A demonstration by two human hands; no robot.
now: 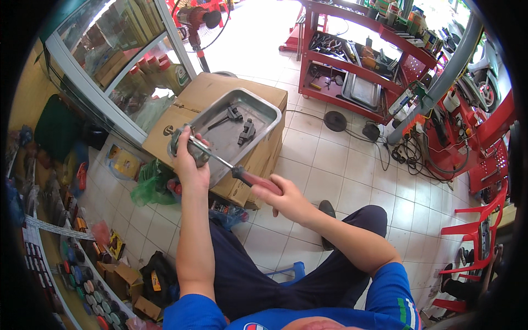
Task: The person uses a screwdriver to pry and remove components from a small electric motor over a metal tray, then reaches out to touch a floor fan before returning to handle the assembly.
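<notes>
My left hand [191, 162] is closed around a rounded metal part [199, 152], held over the near left end of a steel tray. In my right hand [286, 199] is a screwdriver [254, 180] with a red and black handle. Its shaft reaches left to the metal part; the exact spot where the tip meets it is hard to make out. Two small dark parts, one with a stem [226, 116] and one blocky [246, 132], lie in the steel tray [273, 112]. The tray rests on a cardboard box [193, 91].
A red tool cart [352, 62] with loaded shelves stands at the far right. Cables [404, 155] lie on the tiled floor near a grey post [440, 77]. To the left are a glass cabinet [113, 91] and a green plastic bag [151, 184]. Red chairs [478, 220] stand at right.
</notes>
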